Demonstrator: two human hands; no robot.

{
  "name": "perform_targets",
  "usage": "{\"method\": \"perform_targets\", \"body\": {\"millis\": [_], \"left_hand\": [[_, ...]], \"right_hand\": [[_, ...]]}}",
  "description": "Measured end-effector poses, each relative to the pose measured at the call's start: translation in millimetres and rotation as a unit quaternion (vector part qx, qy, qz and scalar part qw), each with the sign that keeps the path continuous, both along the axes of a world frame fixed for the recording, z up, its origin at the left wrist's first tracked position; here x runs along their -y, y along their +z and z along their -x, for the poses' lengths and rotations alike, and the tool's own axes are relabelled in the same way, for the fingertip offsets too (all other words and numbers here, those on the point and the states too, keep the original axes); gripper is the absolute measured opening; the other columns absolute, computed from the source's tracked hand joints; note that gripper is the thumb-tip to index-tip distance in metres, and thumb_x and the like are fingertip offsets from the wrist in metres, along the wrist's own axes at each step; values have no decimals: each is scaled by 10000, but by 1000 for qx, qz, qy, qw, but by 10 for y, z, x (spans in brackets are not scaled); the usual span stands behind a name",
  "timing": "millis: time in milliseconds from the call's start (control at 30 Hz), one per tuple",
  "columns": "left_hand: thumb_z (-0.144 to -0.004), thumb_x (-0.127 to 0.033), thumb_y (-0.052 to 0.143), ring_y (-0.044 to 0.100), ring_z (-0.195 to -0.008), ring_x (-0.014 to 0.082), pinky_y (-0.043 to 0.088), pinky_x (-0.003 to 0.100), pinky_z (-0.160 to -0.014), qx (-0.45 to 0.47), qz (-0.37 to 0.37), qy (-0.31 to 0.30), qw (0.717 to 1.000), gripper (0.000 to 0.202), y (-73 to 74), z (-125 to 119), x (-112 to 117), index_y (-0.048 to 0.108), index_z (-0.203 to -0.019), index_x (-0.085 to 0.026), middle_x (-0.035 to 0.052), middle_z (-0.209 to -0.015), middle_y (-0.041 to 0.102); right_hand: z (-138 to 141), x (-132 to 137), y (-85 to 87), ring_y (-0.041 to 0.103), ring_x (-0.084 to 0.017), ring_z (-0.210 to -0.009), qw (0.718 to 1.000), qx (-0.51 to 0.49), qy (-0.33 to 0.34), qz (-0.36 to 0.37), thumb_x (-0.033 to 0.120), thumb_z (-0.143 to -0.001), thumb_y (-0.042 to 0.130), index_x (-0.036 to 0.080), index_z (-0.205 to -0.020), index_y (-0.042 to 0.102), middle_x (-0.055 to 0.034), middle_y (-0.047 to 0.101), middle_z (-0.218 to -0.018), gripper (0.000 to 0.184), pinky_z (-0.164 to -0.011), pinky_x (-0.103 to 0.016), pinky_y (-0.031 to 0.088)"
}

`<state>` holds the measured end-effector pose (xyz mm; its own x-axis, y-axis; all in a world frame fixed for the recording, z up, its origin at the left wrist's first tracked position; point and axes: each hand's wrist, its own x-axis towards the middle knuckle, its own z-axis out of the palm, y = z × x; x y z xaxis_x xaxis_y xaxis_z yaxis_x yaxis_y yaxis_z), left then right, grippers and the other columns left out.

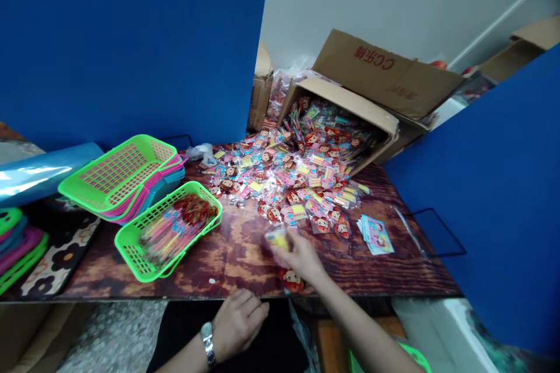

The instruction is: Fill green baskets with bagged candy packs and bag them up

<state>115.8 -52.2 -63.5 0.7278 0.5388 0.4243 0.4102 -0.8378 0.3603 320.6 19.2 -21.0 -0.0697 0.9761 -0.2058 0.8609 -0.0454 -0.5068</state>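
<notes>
My right hand is closed on a small clear plastic packet with yellow in it, slightly blurred, just above the table. Under that hand, near the front edge, lies another packet with a red-haired cartoon head. My left hand, with a silver watch on the wrist, rests at the table's front edge over my lap. Its fingers are curled in and nothing shows in them. Ahead of the right hand spreads a heap of similar packets. Left of it stands a green basket partly filled with such packets.
An open cardboard box on its side spills packets onto the wooden table. Stacked baskets stand at the left. Several printed cards lie at the right. Blue panels flank the table; a wire bracket juts from the right one.
</notes>
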Motion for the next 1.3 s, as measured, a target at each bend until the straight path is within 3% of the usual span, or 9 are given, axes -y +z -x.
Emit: {"method": "perform_targets", "body": {"millis": [100,200,367,500,700,1000,1133,1200,1300], "left_hand": [[-866,-137,410,558,-678,160,477,274,-602,5,23,-4,1000,215,-10,-18,-21,571,-1007,-159,52,-742,605],[-883,-143,401,589,-865,182,506,306,-765,29,43,28,998,293,-8,-13,-76,530,-1145,-159,95,-970,634],[-884,-258,465,337,-1302,275,398,416,-1006,71,135,172,973,652,-14,10,-282,132,-1431,-134,181,-1413,337],[-851,-256,513,357,-1296,281,416,425,-988,98,185,179,961,833,-157,58,-483,-65,-1439,-134,205,-1441,283],[-874,-221,472,507,-1162,241,448,399,-953,97,180,141,969,707,-271,91,-539,60,-1446,-164,154,-1294,495],[-862,-337,537,401,-1225,292,340,499,-1017,68,90,170,979,666,-149,95,-556,209,-1419,-179,163,-1311,422],[-887,-282,485,535,-997,227,473,385,-866,73,101,157,980,424,-124,114,-577,433,-1299,-195,112,-1080,541],[-890,-258,464,549,-944,214,487,361,-835,80,104,147,980,354,-131,116,-589,494,-1236,-192,95,-1002,559],[-888,-238,457,562,-926,201,504,321,-807,98,100,137,981,292,-161,113,-598,538,-1163,-182,95,-994,549]], "right_hand": [[-271,2,-90,579,-212,-865,992,76,-96,-8,452,-820,513,187,-929,575,-59,615,-864,293,-694,-272,432],[-264,77,-125,577,-213,-880,984,153,-93,15,466,-796,549,209,-1060,536,-93,560,-1053,368,-670,-276,419],[91,151,-1,541,-240,-952,974,184,131,-33,384,-809,576,272,-1202,480,-59,598,-976,419,-852,-354,366],[349,91,13,550,-217,-942,938,185,277,-94,226,-889,465,321,-1394,283,-63,614,-976,545,-948,-396,293],[176,8,17,467,-285,-1123,937,165,296,-81,424,-725,687,213,-1402,286,-141,507,-1274,814,-974,-436,268],[210,8,74,538,-249,-1009,936,190,295,-39,295,-841,553,228,-1309,434,-115,591,-1106,488,-864,-358,378],[115,-145,122,548,-221,-986,931,107,347,-18,407,-817,566,244,-1322,425,-83,595,-1076,549,-847,-317,410],[-131,-326,114,525,-203,-1046,952,80,295,-30,440,-852,503,262,-1336,410,-79,571,-1148,524,-874,-304,406],[-607,-566,-2,374,-285,-1233,978,191,-11,-83,424,-900,410,229,-1352,402,-147,427,-1343,492,-959,-458,337]]}}
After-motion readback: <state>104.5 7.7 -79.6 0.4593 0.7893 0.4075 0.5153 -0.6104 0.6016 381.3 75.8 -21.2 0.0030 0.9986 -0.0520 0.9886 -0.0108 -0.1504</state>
